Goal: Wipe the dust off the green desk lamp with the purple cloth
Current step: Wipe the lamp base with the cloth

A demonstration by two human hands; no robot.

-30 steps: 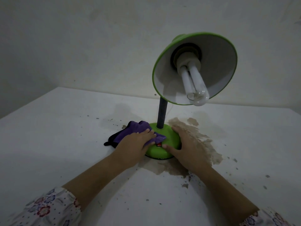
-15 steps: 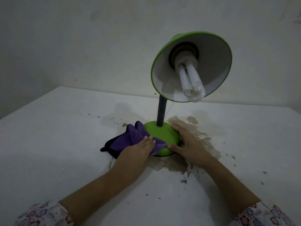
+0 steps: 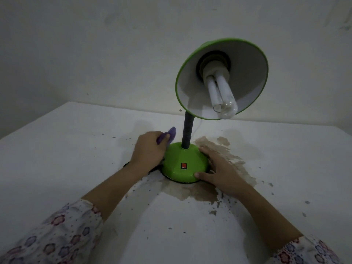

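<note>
one lamp, one cloth, two hands at the base

a white table fills the room's corner, speckled with dark crumbs of dirt. from the left, one floral sleeve leads up a bare forearm to the left hand, which sits against the left side of the lamp's base. its fingers are curled round the one purple cloth; most of the cloth is hidden under the hand, with a purple fold poking up past the knuckles and a dark edge showing on the table beneath the wrist.

in the middle stands the one green desk lamp, upright on its round base, with one red switch facing me, one dark ribbed neck, and one shade tilted toward me holding one white bulb.

to the right, the right hand lies spread and relaxed round the base's right side, thumb tip touching the front rim, gripping nothing. it rests over one brown stain that spreads under and beyond the base. a second floral sleeve shows at the bottom right.
</note>
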